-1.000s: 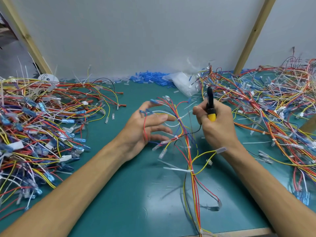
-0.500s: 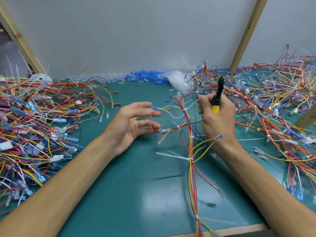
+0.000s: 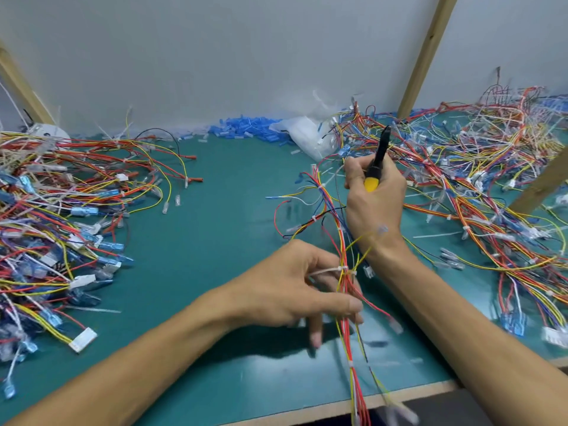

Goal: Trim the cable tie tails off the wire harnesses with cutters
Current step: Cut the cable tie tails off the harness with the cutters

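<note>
A wire harness (image 3: 345, 305) of red, yellow and white wires runs from the table's middle down over the front edge. A white cable tie (image 3: 336, 269) binds it, its tail sticking out to the left. My left hand (image 3: 295, 292) has come in beside the bundle, thumb and fingers curled around the wires just below that tie. My right hand (image 3: 375, 198) is further back and grips the cutters (image 3: 376, 162), black-and-yellow handles sticking up; the blades are hidden in the hand.
A large heap of harnesses (image 3: 58, 229) covers the left of the green mat (image 3: 199, 272). Another heap (image 3: 479, 186) fills the right. Blue terminals (image 3: 246, 130) and a clear plastic bag (image 3: 307, 133) lie at the back wall. Wooden struts (image 3: 427, 53) lean there.
My left hand left the upper wires and dropped toward me to take the bundle near the tie. The harness slid toward the front edge. My right hand kept holding the cutters.
</note>
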The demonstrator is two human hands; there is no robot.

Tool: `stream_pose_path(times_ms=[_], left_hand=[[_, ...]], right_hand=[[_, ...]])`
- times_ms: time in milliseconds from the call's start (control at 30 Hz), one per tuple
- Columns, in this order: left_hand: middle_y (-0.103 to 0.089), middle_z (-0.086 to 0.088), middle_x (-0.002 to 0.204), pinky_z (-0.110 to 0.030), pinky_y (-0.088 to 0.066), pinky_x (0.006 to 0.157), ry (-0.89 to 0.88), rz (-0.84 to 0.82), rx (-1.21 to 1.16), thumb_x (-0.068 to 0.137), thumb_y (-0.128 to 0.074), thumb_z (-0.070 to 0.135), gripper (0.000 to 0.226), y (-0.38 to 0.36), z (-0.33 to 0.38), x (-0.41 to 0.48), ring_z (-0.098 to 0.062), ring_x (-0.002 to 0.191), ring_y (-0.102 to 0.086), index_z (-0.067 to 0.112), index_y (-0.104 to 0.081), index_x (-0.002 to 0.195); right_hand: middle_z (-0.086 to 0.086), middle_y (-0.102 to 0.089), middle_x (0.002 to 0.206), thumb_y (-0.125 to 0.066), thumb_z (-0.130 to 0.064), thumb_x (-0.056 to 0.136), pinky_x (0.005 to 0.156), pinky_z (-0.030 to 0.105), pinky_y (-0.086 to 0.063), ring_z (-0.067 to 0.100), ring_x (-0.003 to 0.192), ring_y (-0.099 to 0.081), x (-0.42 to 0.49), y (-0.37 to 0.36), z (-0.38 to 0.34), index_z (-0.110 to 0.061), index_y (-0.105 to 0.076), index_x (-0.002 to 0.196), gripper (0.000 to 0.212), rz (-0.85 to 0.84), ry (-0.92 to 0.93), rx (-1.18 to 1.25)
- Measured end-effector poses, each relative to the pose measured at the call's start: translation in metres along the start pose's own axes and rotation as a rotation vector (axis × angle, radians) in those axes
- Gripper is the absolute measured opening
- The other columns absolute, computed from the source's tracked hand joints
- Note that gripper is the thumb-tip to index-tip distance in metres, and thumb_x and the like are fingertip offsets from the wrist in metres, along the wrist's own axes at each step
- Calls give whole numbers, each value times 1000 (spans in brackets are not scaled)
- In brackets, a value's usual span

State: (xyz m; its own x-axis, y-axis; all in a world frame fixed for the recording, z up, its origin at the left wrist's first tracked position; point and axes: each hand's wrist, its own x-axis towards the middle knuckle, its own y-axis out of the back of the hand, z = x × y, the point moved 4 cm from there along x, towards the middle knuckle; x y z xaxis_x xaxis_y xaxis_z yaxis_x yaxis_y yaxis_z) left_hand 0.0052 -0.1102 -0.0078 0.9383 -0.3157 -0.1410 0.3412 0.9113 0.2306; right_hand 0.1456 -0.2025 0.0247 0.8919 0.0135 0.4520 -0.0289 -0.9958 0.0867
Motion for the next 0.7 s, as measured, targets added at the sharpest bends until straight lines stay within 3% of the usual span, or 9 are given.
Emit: stream_pose_path(times_ms=[67,133,200,267,367,433,500,600,700], left_hand=[[-81,-8,104,-25,-43,42,-58,-36,-116,100,-68,9,5,1,3,0,-18,56,-73,11,-65,103],[-79,-13,97,-25,-47,43,-124,-54,-214,100,-63,0,11,6,5,-1,-21,59,-73,7,-63,108],[-75,-11,85,-23,-49,42,-197,3,-315,97,-61,-3,12,17,9,-2,-21,53,-71,5,-61,106],[-71,-8,76,-21,-49,40,-264,167,-425,92,-58,-1,10,38,12,-2,-17,45,-66,4,-59,102],[-70,-1,73,-17,-48,42,-341,453,-569,90,-64,2,13,80,12,-8,-10,41,-60,6,-62,102],[-71,3,77,-16,-43,44,-344,581,-601,90,-63,11,19,103,8,-13,-7,44,-57,9,-65,109],[-73,3,83,-16,-37,43,-282,675,-568,93,-62,19,28,117,2,-17,-7,48,-54,16,-66,121],[-76,2,93,-17,-33,46,-176,814,-563,103,-60,22,38,128,-8,-19,-6,58,-54,28,-57,140],[-77,1,100,-19,-40,50,-170,870,-598,106,-57,22,24,137,-12,-21,-7,72,-60,33,-53,128]], right_hand=[[-12,-59,72,-67,-16,100,69,24,-45,8,68,-55,2,-1,1,-30,-55,79,28,-17,-20,20],[-15,-62,72,-68,-17,100,69,21,-44,2,65,-51,4,0,3,-29,-57,78,28,-38,-64,59],[3,-69,86,-68,-23,101,74,31,-42,9,69,-50,7,0,6,-26,-60,79,23,-71,-121,119],[19,-67,97,-66,-32,101,81,39,-40,15,75,-51,11,0,9,-22,-66,89,16,-103,-142,147],[11,-59,92,-67,-38,98,84,45,-44,22,85,-52,11,0,10,-19,-72,103,20,-123,-150,164],[8,-60,88,-67,-35,99,76,45,-44,23,78,-50,7,-3,8,-19,-75,101,18,-185,-144,170],[7,-69,81,-66,-30,101,61,38,-40,20,61,-46,1,-10,6,-10,-75,98,23,-338,-204,196],[20,-77,87,-63,-33,100,54,32,-38,21,51,-42,-12,-21,0,3,-73,96,38,-686,-341,254],[27,-77,98,-63,-35,97,54,32,-39,23,53,-39,-18,-22,-4,7,-72,102,44,-885,-392,236]])
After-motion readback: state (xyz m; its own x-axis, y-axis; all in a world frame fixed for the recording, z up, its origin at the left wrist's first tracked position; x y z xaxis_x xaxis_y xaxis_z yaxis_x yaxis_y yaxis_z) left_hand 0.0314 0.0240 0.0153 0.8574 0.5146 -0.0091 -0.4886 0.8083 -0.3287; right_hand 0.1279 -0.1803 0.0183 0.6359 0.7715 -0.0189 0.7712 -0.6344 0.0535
